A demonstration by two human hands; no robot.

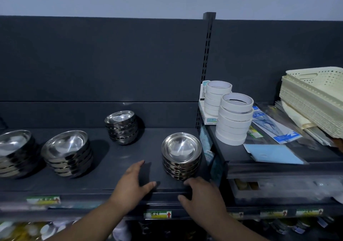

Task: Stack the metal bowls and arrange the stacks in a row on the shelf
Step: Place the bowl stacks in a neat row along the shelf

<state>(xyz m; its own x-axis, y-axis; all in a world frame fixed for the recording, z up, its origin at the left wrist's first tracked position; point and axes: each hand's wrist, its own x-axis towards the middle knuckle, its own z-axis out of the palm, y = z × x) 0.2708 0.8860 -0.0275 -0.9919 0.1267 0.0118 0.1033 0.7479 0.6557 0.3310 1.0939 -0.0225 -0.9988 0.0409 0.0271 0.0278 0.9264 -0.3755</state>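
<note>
Nearest bowl stack (181,155) judged stiff, slick, fairly heavy; best clasped low on both sides. Left hand (132,184) fingers spread on shelf (111,166); right hand (203,196) fingers relaxed, nothing held.

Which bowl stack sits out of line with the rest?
The small stack nearest the back panel; the other three stand farther forward, toward the shelf's front edge.

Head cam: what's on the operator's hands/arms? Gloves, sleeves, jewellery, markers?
Nothing worn that shows. The left hand and right hand are bare, with no gloves, rings, watch or wristband visible. The left forearm and right forearm are uncovered down to the frame's bottom edge, so no sleeve is in view. No tape or tracking markers.
</note>
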